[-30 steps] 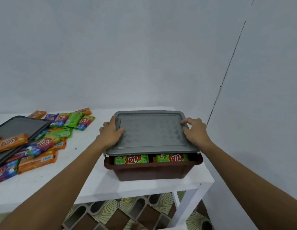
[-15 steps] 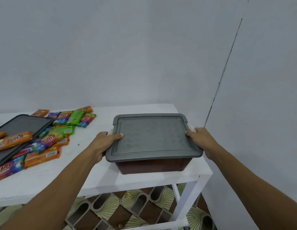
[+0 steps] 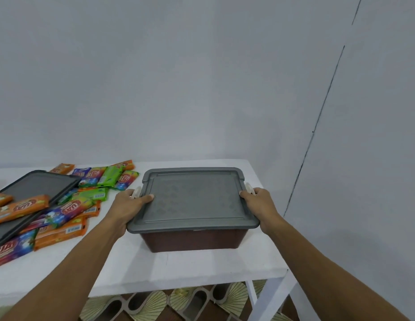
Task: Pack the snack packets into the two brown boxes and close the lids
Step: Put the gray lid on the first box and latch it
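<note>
A brown box stands on the right end of the white table. Its grey lid lies flat on the rim and hides the packets inside. My left hand grips the lid's left edge, thumb on top, beside a white side clip. My right hand grips the right edge at the other white clip. Several loose snack packets in orange, green and blue lie on the table to the left.
A second grey lid lies among the packets at the far left, with an orange packet on it. The table ends just right of the box, close to the wall corner. A patterned floor shows below the table.
The lid came down from its tilted, pushed-back position and now sits flat on the box, hiding the packets. Both hands slid from the lid's top to its side edges at the clips.
</note>
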Motion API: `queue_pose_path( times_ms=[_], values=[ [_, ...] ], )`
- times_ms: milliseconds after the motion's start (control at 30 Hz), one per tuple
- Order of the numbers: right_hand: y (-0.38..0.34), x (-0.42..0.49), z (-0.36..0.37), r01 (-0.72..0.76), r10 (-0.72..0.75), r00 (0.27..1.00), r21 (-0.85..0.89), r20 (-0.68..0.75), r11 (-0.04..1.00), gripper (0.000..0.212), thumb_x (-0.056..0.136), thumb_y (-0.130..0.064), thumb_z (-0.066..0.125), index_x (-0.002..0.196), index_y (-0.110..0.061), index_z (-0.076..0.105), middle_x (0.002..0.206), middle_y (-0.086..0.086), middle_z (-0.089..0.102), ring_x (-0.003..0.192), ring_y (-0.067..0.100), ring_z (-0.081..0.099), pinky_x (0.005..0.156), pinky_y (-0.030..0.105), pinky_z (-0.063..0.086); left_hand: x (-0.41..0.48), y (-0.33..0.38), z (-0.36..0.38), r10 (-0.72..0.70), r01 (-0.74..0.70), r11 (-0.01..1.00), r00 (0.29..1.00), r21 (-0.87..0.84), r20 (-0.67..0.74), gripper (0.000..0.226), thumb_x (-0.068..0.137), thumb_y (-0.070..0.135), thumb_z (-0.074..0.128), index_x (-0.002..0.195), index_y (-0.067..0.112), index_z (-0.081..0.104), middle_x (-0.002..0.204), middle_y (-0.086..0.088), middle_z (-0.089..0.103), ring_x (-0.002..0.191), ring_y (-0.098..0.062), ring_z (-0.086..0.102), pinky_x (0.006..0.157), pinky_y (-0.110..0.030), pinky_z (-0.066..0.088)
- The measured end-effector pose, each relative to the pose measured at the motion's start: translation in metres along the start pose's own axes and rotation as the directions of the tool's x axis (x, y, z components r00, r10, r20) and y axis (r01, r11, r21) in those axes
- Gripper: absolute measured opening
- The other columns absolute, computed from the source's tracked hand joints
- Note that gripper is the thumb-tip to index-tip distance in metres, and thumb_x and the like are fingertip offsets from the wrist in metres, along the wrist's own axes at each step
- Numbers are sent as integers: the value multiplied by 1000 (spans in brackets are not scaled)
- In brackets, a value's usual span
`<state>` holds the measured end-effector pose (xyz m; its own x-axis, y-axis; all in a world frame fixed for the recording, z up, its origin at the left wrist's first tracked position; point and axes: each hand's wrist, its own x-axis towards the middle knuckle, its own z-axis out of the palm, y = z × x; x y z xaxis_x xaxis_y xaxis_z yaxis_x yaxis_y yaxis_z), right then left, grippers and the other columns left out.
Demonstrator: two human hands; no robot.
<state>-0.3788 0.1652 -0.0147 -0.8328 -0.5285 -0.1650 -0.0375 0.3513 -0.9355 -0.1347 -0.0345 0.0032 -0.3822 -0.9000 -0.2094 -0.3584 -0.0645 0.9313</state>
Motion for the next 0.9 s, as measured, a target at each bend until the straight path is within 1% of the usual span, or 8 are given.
queue_pose_path(
  times_ms=[100, 200, 300, 333, 433, 533, 633, 900],
  values=[
    [-3, 7, 1, -84, 78, 996, 133, 46, 988, 37, 92, -48, 53, 102, -13, 63, 102, 8, 67, 92, 28, 65, 81, 42, 54, 5, 2, -17, -111, 123, 979, 991, -161, 81, 31, 95, 42, 53, 106, 15, 65, 99, -8, 67, 86, -25, 62, 69, -36, 51],
    [1, 19, -5, -221, 194, 974, 303, 115, 927, 50, 95, -59, 40, 111, -19, 64, 105, 4, 69, 96, 27, 66, 88, 42, 54, 8, -1, -29, -156, 191, 958, 973, -213, 170, 25, 99, 34, 48, 98, 17, 66, 94, -9, 64, 81, -26, 58, 71, -35, 48],
    [2, 24, -11, -279, 245, 959, 356, 139, 892, 34, 98, -42, 42, 95, -15, 63, 81, 3, 64, 71, 23, 58, 67, 32, 50, 10, -7, -34, -166, 222, 942, 960, -252, 223, 17, 98, 32, 53, 101, 20, 65, 98, -10, 65, 86, -27, 58, 76, -40, 51],
    [3, 24, -14, -290, 251, 956, 365, 152, 885, 27, 97, -36, 46, 94, -15, 63, 77, 3, 62, 69, 23, 57, 67, 34, 50, 11, -8, -34, -167, 230, 935, 957, -270, 235, 18, 97, 34, 56, 105, 21, 65, 101, -10, 65, 91, -27, 58, 80, -42, 51],
    [5, 24, -18, -324, 250, 942, 408, 225, 853, 21, 93, -33, 58, 97, -14, 66, 81, 5, 66, 80, 28, 60, 88, 48, 52, 16, -3, -26, -176, 231, 942, 958, -244, 228, 29, 90, 29, 66, 116, 14, 65, 116, -8, 66, 106, -28, 61, 97, -50, 49],
    [4, 23, -22, -344, 251, 932, 412, 263, 844, 24, 92, -37, 63, 97, -14, 68, 87, 7, 67, 86, 29, 61, 97, 51, 47, 17, 5, -17, -176, 208, 964, 966, -165, 190, 24, 88, 19, 68, 108, 7, 67, 107, -12, 71, 97, -29, 66, 90, -50, 54],
    [5, 24, -23, -359, 257, 924, 419, 282, 834, 27, 90, -38, 65, 99, -13, 68, 88, 8, 69, 87, 29, 61, 98, 49, 47, 19, 5, -17, -166, 181, 980, 973, -80, 163, 21, 86, 22, 69, 104, 11, 67, 106, -9, 71, 93, -26, 64, 81, -41, 53],
    [10, 30, -27, -408, 267, 890, 385, 369, 828, 64, 67, -54, 79, 114, -12, 69, 114, 11, 69, 110, 32, 64, 103, 56, 44, 27, 9, -18, -83, 84, 996, 988, -3, 128, 43, 84, 22, 73, 124, 23, 56, 111, 0, 65, 100, -19, 59, 79, -37, 48]
  ],
)
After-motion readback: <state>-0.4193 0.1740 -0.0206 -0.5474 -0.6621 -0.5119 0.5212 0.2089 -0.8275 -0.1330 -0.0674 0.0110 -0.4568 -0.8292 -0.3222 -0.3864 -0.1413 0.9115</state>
